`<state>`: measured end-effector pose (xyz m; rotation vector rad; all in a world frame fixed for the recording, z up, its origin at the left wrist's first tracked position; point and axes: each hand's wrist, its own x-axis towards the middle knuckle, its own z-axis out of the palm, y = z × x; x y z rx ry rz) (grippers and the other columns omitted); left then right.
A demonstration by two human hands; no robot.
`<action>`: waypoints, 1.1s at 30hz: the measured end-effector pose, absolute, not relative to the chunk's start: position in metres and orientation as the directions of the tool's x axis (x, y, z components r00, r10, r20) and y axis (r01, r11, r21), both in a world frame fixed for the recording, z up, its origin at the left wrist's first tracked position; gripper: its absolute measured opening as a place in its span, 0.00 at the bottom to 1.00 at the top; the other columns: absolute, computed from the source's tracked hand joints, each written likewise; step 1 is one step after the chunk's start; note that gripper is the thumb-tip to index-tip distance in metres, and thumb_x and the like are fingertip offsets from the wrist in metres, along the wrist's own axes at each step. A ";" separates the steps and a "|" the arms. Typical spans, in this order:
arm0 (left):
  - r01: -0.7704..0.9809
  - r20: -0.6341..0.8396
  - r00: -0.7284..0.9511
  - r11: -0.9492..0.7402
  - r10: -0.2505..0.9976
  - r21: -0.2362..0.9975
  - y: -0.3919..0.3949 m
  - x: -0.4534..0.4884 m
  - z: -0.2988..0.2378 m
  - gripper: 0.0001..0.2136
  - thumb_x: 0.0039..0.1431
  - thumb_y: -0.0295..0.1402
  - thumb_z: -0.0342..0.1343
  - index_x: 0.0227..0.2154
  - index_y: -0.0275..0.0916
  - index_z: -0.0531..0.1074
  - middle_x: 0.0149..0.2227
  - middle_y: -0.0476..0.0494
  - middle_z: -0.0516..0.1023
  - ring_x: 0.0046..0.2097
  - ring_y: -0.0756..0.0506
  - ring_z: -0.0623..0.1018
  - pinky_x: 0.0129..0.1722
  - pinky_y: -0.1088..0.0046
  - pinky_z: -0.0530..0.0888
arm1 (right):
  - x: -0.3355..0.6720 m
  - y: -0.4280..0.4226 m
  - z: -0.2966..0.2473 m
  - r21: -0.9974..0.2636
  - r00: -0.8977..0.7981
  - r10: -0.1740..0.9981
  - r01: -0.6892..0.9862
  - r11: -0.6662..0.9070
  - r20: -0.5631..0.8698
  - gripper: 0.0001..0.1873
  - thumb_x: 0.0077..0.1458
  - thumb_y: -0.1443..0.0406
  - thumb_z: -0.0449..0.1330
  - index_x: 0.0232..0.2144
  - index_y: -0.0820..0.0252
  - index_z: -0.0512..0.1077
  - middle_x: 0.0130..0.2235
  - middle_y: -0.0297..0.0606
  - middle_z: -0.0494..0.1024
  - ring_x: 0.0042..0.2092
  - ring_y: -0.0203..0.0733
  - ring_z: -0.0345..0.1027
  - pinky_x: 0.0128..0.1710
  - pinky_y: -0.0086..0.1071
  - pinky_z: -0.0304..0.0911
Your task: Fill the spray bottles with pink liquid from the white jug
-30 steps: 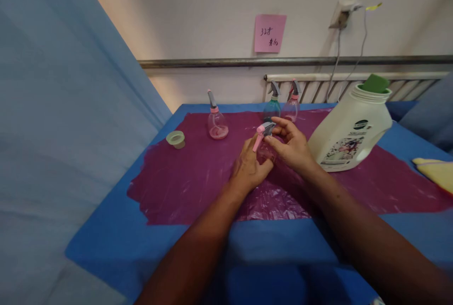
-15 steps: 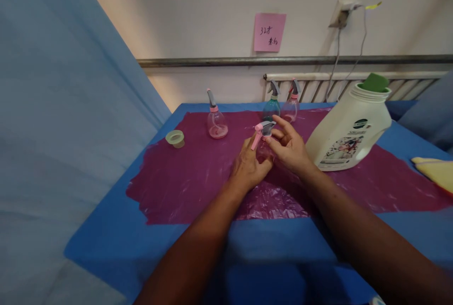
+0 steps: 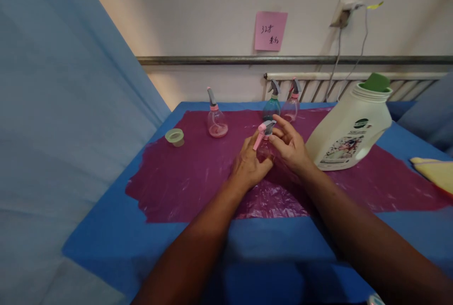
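A small clear spray bottle [image 3: 264,152] with a pink-and-grey trigger head stands upright on the purple plastic sheet. My left hand [image 3: 248,161] wraps round its body and hides most of it. From the other side, my right hand [image 3: 289,145] closes on the bottle's spray head, thumb at the collar and index finger raised to the grey nozzle part. A similar clear spray bottle [image 3: 217,123] with pink liquid stands to the left. Behind my hands are a teal spray bottle [image 3: 272,106] and another clear one with a pink collar [image 3: 291,106].
A large cream detergent jug [image 3: 348,128] with something green in its mouth stands close to my right hand. A small translucent cup [image 3: 174,137] sits at left. The purple sheet [image 3: 184,177] covers the blue table [image 3: 106,234]; a yellow cloth [image 3: 433,173] lies far right.
The spray head has turned slightly on the bottle, its pink trigger swinging a little to the right. My left hand keeps its place round the bottle.
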<state>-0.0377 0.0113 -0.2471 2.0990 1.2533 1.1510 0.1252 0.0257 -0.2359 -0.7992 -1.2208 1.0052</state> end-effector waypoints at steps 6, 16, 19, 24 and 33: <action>0.492 0.445 0.253 -0.510 0.859 0.705 0.013 -0.038 -0.249 0.34 0.63 0.33 0.69 0.71 0.52 0.69 0.68 0.40 0.77 0.66 0.33 0.80 0.66 0.52 0.80 | 0.126 0.032 -0.241 -0.911 0.098 0.924 -0.157 0.382 0.371 0.45 0.50 0.50 0.80 0.67 0.47 0.71 0.50 0.38 0.88 0.55 0.50 0.83 0.62 0.51 0.77; 0.498 0.446 0.249 -0.509 0.860 0.702 0.013 -0.037 -0.249 0.33 0.64 0.34 0.70 0.71 0.50 0.69 0.67 0.38 0.78 0.65 0.32 0.81 0.64 0.50 0.81 | 0.124 0.032 -0.241 -0.873 0.105 0.881 -0.126 0.472 0.461 0.40 0.54 0.54 0.79 0.65 0.47 0.71 0.55 0.42 0.85 0.59 0.50 0.81 0.69 0.53 0.72; 0.498 0.448 0.247 -0.509 0.859 0.702 0.015 -0.037 -0.250 0.34 0.64 0.35 0.70 0.71 0.50 0.69 0.67 0.38 0.78 0.65 0.32 0.81 0.65 0.51 0.80 | 0.125 0.024 -0.239 -0.872 0.060 0.884 -0.143 0.468 0.464 0.41 0.62 0.53 0.74 0.73 0.44 0.66 0.62 0.44 0.83 0.65 0.52 0.78 0.71 0.54 0.71; 0.507 0.426 0.254 -0.495 0.868 0.706 0.013 -0.037 -0.248 0.31 0.64 0.34 0.69 0.69 0.50 0.71 0.66 0.38 0.78 0.63 0.33 0.82 0.61 0.53 0.82 | 0.124 0.023 -0.242 -0.918 0.080 0.926 -0.130 0.376 0.368 0.42 0.61 0.52 0.74 0.72 0.50 0.68 0.52 0.43 0.88 0.55 0.52 0.84 0.62 0.52 0.77; 0.555 0.398 0.261 -0.474 0.879 0.683 0.011 -0.037 -0.245 0.34 0.65 0.36 0.68 0.72 0.50 0.68 0.65 0.39 0.78 0.63 0.34 0.82 0.59 0.57 0.82 | 0.128 0.038 -0.249 -0.856 0.159 0.842 0.054 0.514 0.515 0.36 0.54 0.56 0.79 0.63 0.47 0.72 0.45 0.34 0.84 0.51 0.46 0.82 0.63 0.48 0.75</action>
